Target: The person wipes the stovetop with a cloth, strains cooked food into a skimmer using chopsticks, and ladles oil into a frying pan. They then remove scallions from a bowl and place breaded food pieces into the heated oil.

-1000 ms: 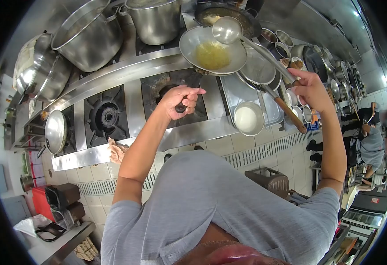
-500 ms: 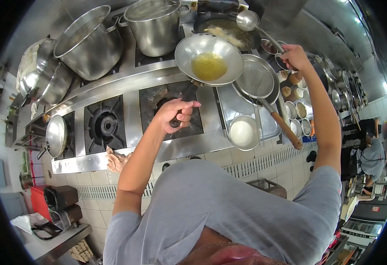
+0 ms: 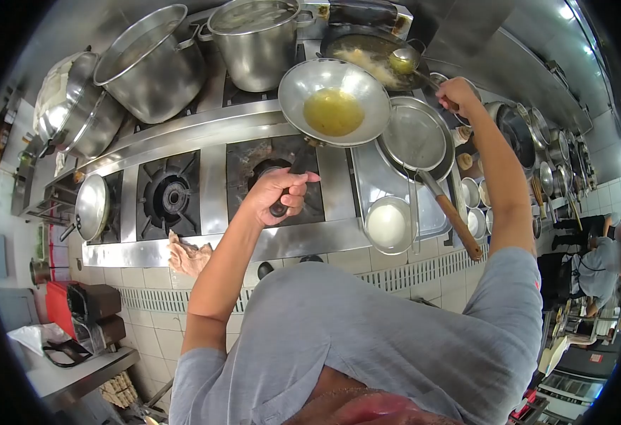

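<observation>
My left hand [image 3: 280,195] is closed round the dark handle of a silver frying pan [image 3: 374,88], which is held over the stove's front and has yellow oil [image 3: 333,112] in it. In my right hand [image 3: 457,97] is the handle of a ladle [image 3: 404,61]. Its bowl holds yellow liquid and sits at the right side of a dark wok [image 3: 349,42], where pale food [image 3: 367,65] lies in bubbling oil. Just right of the pan, a round mesh strainer [image 3: 415,138] with a wooden handle rests over a dark pan.
Two large stockpots [image 3: 151,78] [image 3: 254,49] stand at the back left. A bowl of white contents [image 3: 388,225] is on a tray [image 3: 434,212]. Front burners [image 3: 171,197], a crumpled cloth [image 3: 187,255] and a small pan [image 3: 92,207] line the stove. Co-workers [image 3: 597,269] stand far right.
My right hand has brought the ladle down from above the wok into its right side, and the bowl now has yellow liquid in it. The pan stays nearly where it was.
</observation>
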`<action>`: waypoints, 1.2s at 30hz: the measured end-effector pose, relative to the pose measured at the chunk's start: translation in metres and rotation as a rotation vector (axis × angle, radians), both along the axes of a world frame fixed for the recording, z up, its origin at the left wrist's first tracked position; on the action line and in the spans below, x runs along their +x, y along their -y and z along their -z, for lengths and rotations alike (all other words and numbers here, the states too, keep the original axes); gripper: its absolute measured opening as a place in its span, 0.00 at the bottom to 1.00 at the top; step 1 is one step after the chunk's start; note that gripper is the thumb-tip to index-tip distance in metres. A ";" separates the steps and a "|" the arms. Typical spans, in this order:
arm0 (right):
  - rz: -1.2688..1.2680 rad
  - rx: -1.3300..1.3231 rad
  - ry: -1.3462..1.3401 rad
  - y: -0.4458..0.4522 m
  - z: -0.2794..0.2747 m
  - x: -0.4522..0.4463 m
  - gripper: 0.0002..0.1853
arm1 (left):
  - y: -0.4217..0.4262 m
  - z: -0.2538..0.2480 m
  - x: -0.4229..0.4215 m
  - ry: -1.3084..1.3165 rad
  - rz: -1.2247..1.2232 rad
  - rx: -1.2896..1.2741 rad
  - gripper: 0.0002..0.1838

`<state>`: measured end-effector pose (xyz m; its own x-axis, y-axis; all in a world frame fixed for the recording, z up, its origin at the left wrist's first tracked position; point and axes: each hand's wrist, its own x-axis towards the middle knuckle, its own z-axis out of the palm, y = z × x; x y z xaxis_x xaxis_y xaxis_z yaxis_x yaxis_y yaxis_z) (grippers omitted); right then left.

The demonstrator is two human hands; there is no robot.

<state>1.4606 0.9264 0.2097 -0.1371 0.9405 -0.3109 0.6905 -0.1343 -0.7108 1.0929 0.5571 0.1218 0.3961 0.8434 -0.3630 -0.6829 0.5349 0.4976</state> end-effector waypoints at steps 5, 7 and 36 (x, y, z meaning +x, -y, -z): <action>0.199 -0.317 -0.461 -0.015 -0.004 0.008 0.05 | 0.000 0.000 0.001 0.005 -0.002 -0.019 0.16; 0.258 -0.358 -0.550 -0.012 -0.015 0.008 0.04 | 0.001 -0.002 0.003 -0.002 -0.003 -0.020 0.17; 0.093 -0.356 -0.622 0.167 -0.148 0.015 0.07 | -0.034 0.011 0.005 0.009 0.132 0.024 0.16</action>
<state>1.4752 0.7591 0.3578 -0.3129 0.8130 -0.4910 0.1467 -0.4694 -0.8707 1.0977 0.5907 0.1112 0.5074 0.7921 -0.3394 -0.6115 0.6085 0.5058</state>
